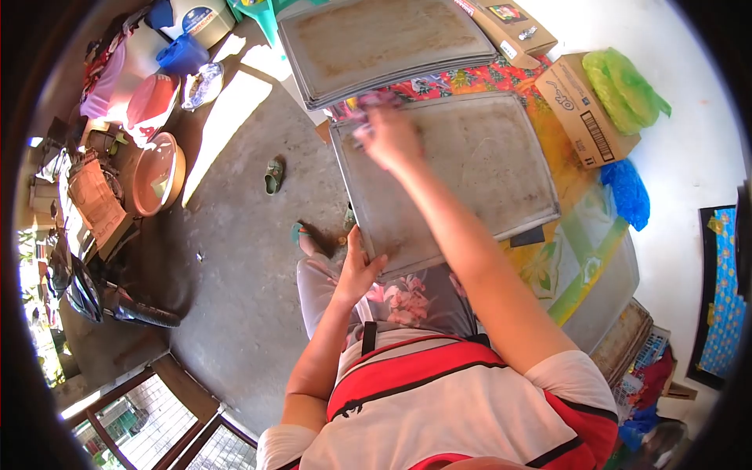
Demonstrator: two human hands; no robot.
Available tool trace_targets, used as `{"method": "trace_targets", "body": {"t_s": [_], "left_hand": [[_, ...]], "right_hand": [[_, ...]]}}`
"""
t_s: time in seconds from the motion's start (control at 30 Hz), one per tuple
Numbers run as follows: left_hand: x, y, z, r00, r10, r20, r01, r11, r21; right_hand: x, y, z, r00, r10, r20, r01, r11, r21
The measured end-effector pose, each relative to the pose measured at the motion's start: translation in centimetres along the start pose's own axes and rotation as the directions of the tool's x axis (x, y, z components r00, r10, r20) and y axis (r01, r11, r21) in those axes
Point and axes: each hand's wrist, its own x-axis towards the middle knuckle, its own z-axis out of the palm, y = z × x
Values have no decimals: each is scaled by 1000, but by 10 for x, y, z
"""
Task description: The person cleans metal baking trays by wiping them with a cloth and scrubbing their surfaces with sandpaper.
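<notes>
A grey metal tray with brown stains lies in front of me, partly over the edge of a table with a flowered cloth. My left hand grips the tray's near left corner, thumb on top. Over the tray's far left part, my right hand is closed on a crumpled pinkish cloth, blurred by motion. Behind this tray is a stack of similar trays.
Cardboard boxes stand at the right, with a green plastic bag and a blue bag. On the floor at the left are a brown basin and a slipper. A bicycle wheel shows lower left.
</notes>
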Motion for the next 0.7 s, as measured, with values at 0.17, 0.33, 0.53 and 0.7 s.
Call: {"method": "trace_targets", "body": {"t_s": [0.17, 0.33, 0.53, 0.7], "left_hand": [[3, -4, -11, 996, -77, 40, 71, 987, 145], [25, -6, -27, 980, -197, 25, 199, 975, -101], [68, 32, 4, 991, -128, -40, 83, 819, -567], [53, 43, 14, 999, -27, -39, -6, 747, -664]], "right_hand": [[-60, -108, 42, 825, -412, 386, 164, 829, 535], [-63, -126, -17, 970, -117, 212, -45, 772, 635], [-33, -79, -80, 972, 80, -222, 14, 920, 391], [-45, -81, -72, 939, -345, 10, 337, 923, 187]]}}
